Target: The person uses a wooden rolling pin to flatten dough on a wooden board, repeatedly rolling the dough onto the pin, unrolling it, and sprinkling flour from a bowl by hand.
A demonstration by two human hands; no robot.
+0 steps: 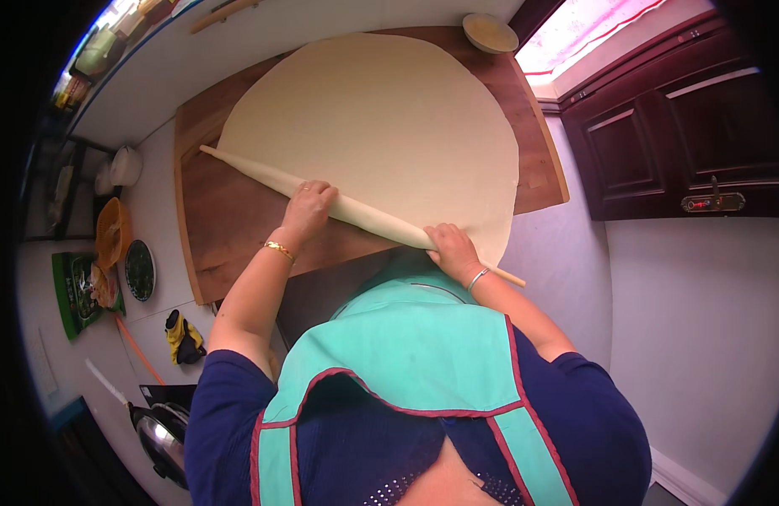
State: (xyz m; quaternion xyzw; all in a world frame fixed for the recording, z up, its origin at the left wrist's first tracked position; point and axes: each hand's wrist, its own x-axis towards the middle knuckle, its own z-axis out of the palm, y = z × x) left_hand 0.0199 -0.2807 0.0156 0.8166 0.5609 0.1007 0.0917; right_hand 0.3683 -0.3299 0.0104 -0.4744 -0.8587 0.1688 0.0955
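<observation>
A very large, thin round sheet of dough (381,126) covers most of the wooden board (238,223). Its near edge is wound around a long rolling pin (512,277), whose bare tips stick out at both ends. The pin slants from far left to near right across the board. My left hand (309,211) is closed over the dough-wrapped pin left of its middle, fingers curled on top. Closer to the pin's right end, my right hand (453,253) grips it the same way. The dough hides the pin between its tips.
A bowl of pale powder (491,35) sits at the board's far right corner. A dark red door (684,118) is on the right. To the left are an orange basket (113,232), a dark round dish (140,270), yellow-and-black gloves (184,337) and a lidded pan (160,434).
</observation>
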